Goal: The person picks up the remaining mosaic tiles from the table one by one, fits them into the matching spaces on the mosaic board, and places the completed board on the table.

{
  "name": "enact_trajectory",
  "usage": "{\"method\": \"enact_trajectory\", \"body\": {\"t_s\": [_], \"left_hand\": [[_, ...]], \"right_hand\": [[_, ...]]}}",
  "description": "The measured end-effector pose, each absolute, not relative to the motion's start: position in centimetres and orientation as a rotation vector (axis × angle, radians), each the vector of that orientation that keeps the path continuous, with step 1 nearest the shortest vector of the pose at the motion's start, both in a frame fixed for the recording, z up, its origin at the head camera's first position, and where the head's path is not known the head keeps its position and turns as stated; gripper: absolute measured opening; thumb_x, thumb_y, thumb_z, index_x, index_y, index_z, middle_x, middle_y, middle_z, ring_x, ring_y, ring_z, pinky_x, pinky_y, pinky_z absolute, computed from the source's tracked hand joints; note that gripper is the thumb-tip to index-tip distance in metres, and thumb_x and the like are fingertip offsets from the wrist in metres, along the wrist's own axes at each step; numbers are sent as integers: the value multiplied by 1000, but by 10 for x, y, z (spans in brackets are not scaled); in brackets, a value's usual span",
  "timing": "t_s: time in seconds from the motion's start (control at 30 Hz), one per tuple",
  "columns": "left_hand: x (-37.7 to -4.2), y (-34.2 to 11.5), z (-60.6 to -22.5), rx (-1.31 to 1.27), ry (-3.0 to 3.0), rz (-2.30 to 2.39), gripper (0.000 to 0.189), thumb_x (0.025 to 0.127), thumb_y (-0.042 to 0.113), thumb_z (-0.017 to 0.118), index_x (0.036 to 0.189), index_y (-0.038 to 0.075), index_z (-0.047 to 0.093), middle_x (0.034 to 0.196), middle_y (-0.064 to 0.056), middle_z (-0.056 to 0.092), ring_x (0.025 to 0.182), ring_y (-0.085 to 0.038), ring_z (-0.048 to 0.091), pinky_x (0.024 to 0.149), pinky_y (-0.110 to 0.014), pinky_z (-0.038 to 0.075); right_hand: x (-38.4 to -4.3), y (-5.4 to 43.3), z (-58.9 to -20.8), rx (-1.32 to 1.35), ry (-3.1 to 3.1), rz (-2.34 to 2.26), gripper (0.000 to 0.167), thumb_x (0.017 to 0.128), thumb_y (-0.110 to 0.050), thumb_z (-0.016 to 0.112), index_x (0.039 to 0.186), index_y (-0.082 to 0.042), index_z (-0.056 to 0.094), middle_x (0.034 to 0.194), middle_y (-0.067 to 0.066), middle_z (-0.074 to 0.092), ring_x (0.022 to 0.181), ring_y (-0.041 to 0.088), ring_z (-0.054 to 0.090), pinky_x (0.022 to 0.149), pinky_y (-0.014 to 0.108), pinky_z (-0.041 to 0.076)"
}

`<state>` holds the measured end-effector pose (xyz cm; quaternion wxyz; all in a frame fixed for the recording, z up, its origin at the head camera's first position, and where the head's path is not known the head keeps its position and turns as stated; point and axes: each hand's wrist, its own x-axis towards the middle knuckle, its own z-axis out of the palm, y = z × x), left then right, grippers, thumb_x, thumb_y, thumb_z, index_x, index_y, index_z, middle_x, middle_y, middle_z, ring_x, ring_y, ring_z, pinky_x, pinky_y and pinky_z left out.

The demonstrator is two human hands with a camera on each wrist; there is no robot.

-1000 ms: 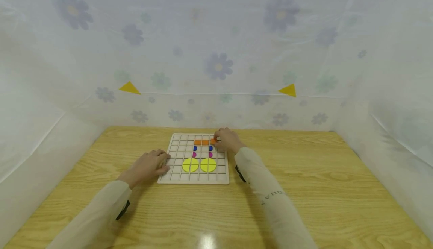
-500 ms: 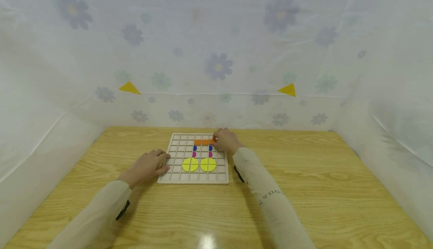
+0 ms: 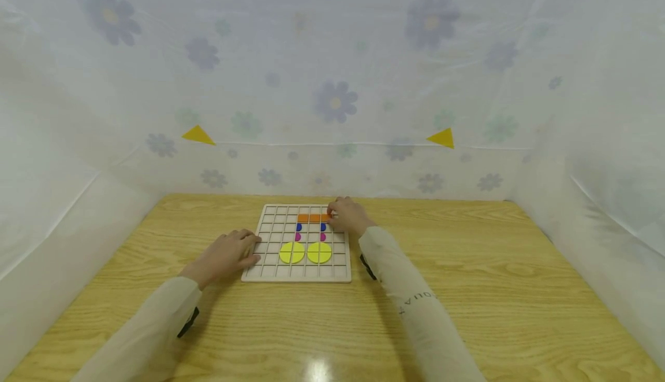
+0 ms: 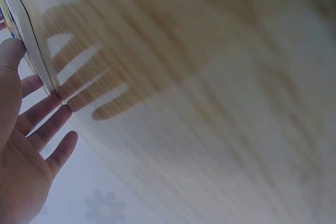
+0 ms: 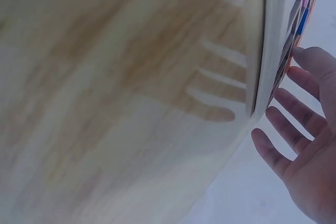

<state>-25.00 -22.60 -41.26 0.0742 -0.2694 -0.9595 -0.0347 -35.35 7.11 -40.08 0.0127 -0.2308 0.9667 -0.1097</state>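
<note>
A pale square grid board (image 3: 270, 271) lies on the table in the head view. My left hand (image 3: 224, 255) rests at its left edge, thumb and fingertips touching the rim, fingers fairly straight in the left wrist view. At the far right of the board, my right hand (image 3: 352, 216) pinches an orange rectangular tile (image 3: 324, 218) between thumb and forefinger; its right end is hidden by the fingers. This tile adjoins other orange tiles (image 3: 309, 218) in a row. Below them sit blue half-circles (image 3: 299, 227), magenta half-circles (image 3: 298, 236) and two yellow discs (image 3: 292, 253) made of wedges.
The glossy wood-grain table (image 3: 467, 289) extends around the board. White flower-print sheeting (image 3: 332, 163) encloses the back and sides. Two yellow triangles (image 3: 441, 138) show on the back sheeting.
The right hand has slid the orange tile slightly left, closing the gap to the orange row, and then stayed there. The left hand has kept its place.
</note>
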Motion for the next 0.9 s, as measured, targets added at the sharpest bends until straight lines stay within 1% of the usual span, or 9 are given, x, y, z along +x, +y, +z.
{"method": "enact_trajectory", "body": {"t_s": [0.3, 0.43, 0.6, 0.77, 0.9], "left_hand": [[-249, -223, -411, -809, -2885, -85, 44, 90, 37, 55, 122, 7, 56, 121, -13, 56, 109, -33, 54, 84, -52, 47], [-249, -222, -409, -806, -2897, -86, 44, 90, 36, 56, 122, 6, 56, 121, -14, 56, 108, -34, 54, 84, -52, 47], [-251, -223, -408, -807, -2901, -85, 43, 90, 35, 56, 121, 6, 56, 120, -14, 56, 107, -34, 54, 83, -52, 47], [-251, -224, -407, -804, -2898, -113, 43, 89, 35, 57, 120, 6, 57, 121, -14, 56, 107, -35, 55, 85, -54, 46], [-251, -225, -406, -809, -2898, -137, 45, 89, 35, 57, 122, 5, 56, 122, -15, 56, 109, -36, 54, 85, -55, 45]], "right_hand": [[-350, 80, -393, -693, 2997, -398, 29, 89, -26, 59, 114, -12, 62, 120, 9, 54, 111, 28, 47, 88, 44, 45], [-348, 88, -390, -730, 3025, -384, 29, 89, -26, 59, 115, -11, 62, 118, 9, 55, 108, 28, 48, 86, 43, 46], [-343, 104, -384, -776, 3055, -395, 32, 89, -25, 59, 115, -8, 61, 118, 11, 56, 108, 31, 49, 85, 46, 46], [-336, 125, -382, -812, 3079, -427, 32, 89, -24, 59, 114, -5, 61, 118, 14, 56, 108, 33, 49, 86, 47, 46], [-329, 146, -384, -821, 3117, -439, 33, 88, -24, 59, 114, -4, 61, 117, 15, 56, 106, 34, 50, 83, 48, 47]]}}
